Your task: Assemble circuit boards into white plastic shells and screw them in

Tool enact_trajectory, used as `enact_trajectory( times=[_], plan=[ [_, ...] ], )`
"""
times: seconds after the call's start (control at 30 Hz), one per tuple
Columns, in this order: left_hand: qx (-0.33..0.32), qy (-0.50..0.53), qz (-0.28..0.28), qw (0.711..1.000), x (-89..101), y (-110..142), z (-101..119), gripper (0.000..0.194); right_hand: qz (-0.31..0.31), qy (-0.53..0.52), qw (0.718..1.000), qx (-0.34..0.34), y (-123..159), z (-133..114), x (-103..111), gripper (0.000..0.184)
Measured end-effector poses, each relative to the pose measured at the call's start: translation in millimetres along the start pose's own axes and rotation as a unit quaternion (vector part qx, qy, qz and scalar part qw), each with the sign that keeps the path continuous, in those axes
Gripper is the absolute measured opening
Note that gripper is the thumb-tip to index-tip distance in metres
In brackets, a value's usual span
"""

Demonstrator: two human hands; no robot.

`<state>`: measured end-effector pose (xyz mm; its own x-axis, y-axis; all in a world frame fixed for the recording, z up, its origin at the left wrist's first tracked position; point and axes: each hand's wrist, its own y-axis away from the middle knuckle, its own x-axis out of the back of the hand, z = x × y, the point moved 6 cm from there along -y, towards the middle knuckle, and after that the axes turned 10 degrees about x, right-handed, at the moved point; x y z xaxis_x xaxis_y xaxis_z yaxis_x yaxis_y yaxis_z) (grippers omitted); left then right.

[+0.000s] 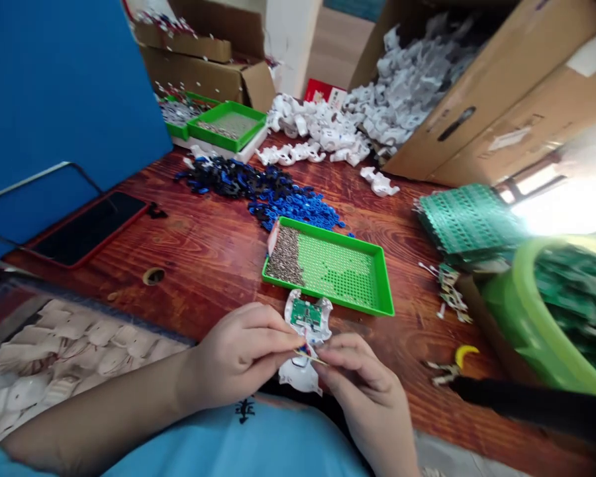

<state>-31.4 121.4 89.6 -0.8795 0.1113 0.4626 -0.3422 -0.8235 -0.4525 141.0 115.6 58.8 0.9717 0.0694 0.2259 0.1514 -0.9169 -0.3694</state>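
In the head view, a white plastic housing (300, 376) lies at the table's near edge, with a green circuit board (305, 315) seated in its far half. My left hand (251, 351) comes in from the left, thumb and forefinger pinched on a small thin circuit board (314, 358) seen nearly edge-on over the housing. Against the other end of that board, my right hand (365, 377) closes its thumb and fingers. Small coloured wires show between the fingertips. The fingers partly cover the middle of the housing.
Just beyond stands a green tray (347, 271) of small screws. Behind are blue and black parts (298, 205), white housings (322, 129) and cardboard boxes (477, 112). A phone (92, 228) lies left; a green tub (531, 311) and stacked green boards (469, 215) stand right.
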Motion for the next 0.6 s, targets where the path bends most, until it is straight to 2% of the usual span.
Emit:
enact_trajectory(
  times=[0.17, 0.33, 0.47, 0.53, 0.6],
  plan=[
    [-0.011, 0.005, -0.005, 1.0, 4.0, -7, -5, 0.015, -0.048, 0.017, 0.999, 0.004, -4, 6, 0, 0.017],
    [-0.012, 0.0, -0.022, 1.0, -0.1, -8, -7, 0.017, -0.046, 0.02, 0.999, 0.009, -6, 10, -1, 0.015],
    [0.02, -0.021, -0.069, 0.997, -1.1, -16, -15, 0.023, -0.015, 0.027, 0.999, 0.023, -6, 14, 6, 0.015],
    [0.085, -0.057, -0.07, 0.992, 15.9, -30, -37, 0.034, 0.018, 0.062, 0.997, 0.03, -4, 16, 16, 0.018],
    [0.191, -0.113, -0.008, 0.975, 54.5, -47, -75, 0.027, 0.049, 0.109, 0.992, 0.032, 0, 18, 28, 0.019]
  ],
)
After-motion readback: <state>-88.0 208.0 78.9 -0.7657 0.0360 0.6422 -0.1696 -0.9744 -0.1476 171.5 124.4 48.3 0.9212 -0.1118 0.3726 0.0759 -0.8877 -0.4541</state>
